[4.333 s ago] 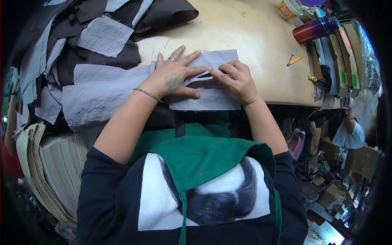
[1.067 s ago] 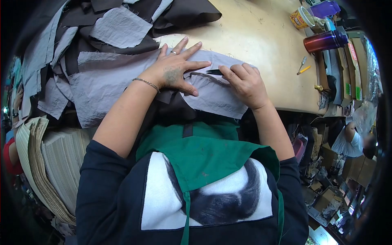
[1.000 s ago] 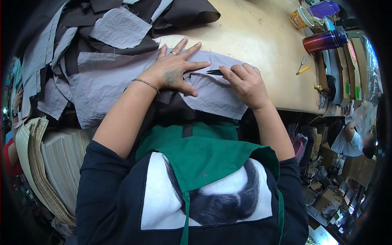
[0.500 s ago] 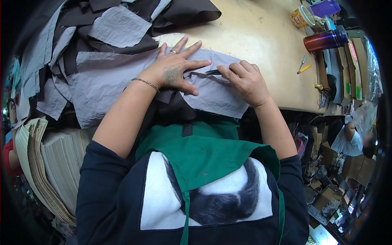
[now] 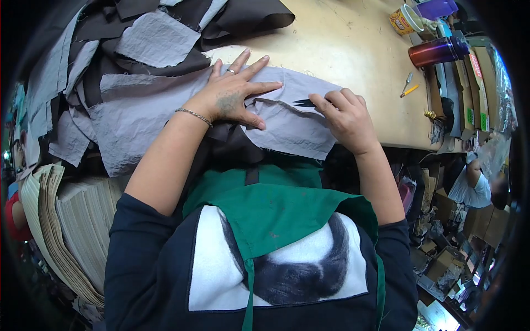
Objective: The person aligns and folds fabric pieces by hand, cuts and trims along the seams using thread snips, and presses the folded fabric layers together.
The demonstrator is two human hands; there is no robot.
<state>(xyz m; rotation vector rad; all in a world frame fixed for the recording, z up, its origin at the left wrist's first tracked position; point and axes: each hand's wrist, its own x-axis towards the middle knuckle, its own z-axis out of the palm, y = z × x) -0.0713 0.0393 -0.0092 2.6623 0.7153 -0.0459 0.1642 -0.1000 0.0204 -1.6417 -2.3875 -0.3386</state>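
My left hand [image 5: 234, 99] lies spread on a piece of grey cloth [image 5: 298, 132], its fingers apart and nothing held. A ring and a bracelet are on it. My right hand [image 5: 348, 118] is closed round a small black pointed tool [image 5: 304, 103], perhaps snips, whose two dark tips show beyond the thumb. The tips are over the cloth, just above a long slit or folded edge that runs rightward from my left hand. More grey cloth [image 5: 127, 121] stretches left from under my left wrist, with dark cloth beneath.
Dark and grey cloth pieces [image 5: 157, 38] are heaped at the table's upper left. A cup [image 5: 406, 20], a purple-red bottle [image 5: 436, 52] and a yellow pencil-like item [image 5: 409, 91] lie on the right of the table [image 5: 342, 49]. A paper stack [image 5: 88, 215] is at lower left; people show at both edges.
My right hand has moved right and slightly down with the black tool, whose two tips now show apart. Earlier it was pinching the cloth. My left hand stays spread on the cloth.
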